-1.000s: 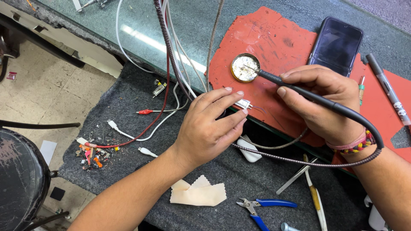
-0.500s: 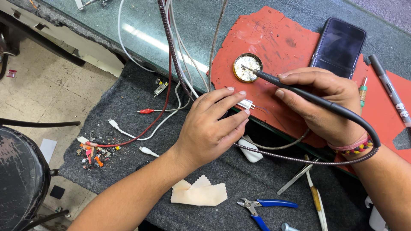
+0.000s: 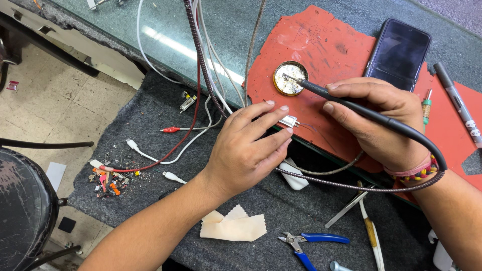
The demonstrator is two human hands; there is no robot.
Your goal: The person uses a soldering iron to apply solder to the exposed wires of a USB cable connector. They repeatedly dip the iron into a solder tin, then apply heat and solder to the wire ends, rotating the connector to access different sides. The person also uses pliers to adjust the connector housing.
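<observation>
My right hand grips a black soldering iron like a pen. Its tip rests in a small round tin of flux or solder residue on a red mat. My left hand pinches a small silver connector at the mat's near edge, fingers curled over it. A braided cable runs from the iron under both hands.
A black phone lies on the mat at the back right, a grey marker beside it. Blue pliers, tweezers and a paper scrap lie on the grey felt. White and red cables, wire scraps and a black stool are at left.
The iron's tip has stayed in the round tin, shifting only slightly. My left hand keeps the same hold on the connector. The view has drifted a little.
</observation>
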